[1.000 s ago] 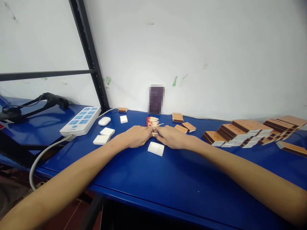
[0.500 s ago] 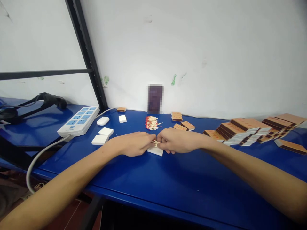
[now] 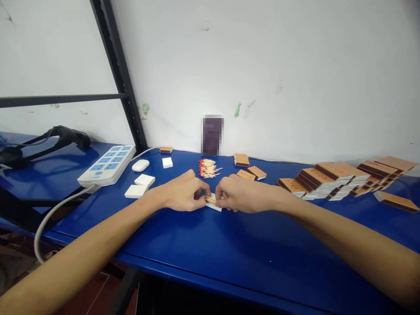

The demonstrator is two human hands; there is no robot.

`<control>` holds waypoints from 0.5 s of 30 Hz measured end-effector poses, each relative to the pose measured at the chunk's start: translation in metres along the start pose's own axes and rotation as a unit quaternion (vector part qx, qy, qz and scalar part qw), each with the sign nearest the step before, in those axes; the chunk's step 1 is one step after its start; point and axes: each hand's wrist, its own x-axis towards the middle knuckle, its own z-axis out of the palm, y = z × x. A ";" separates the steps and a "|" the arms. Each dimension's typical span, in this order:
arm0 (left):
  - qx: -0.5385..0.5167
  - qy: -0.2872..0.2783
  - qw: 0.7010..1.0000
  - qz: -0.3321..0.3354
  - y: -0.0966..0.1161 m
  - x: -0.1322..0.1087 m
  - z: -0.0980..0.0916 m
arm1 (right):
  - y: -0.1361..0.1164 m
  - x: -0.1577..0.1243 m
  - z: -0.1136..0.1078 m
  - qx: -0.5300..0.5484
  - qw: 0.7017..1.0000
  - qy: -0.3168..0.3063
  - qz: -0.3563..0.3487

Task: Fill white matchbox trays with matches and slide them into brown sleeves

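Observation:
A small white matchbox tray (image 3: 215,208) lies on the blue table between my hands, with several matches (image 3: 210,200) in it. My left hand (image 3: 185,191) is closed at the tray's left end, its thumb and forefinger at the edge. From the right, my right hand (image 3: 241,194) has its fingers curled and pinched over the tray's other end, hiding that part. Whether its fingertips hold the matches or the tray wall is hard to see. Behind the tray lies a loose pile of red-headed matches (image 3: 208,168).
Orange matchboxes (image 3: 252,173) lie behind my right hand, and stacks of matchboxes (image 3: 341,172) stand at the right. White trays (image 3: 137,191), a white case (image 3: 141,165) and a power strip (image 3: 108,166) are at the left. A blurred dark rectangle (image 3: 212,135) stands against the wall.
My left hand's fingers have drawn back slightly left and lifted, showing more of the tray and matches. The matches now lie lower in the tray. My right hand has hardly moved.

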 end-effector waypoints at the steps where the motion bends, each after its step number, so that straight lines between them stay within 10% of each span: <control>1: -0.012 0.000 1.000 -0.002 -0.001 -0.001 0.000 | 0.000 -0.001 -0.001 -0.001 1.000 0.003 -0.002; 15: 0.042 0.039 0.997 0.061 -0.004 -0.001 0.004 | 0.006 0.009 0.006 -0.062 0.993 0.082 -0.065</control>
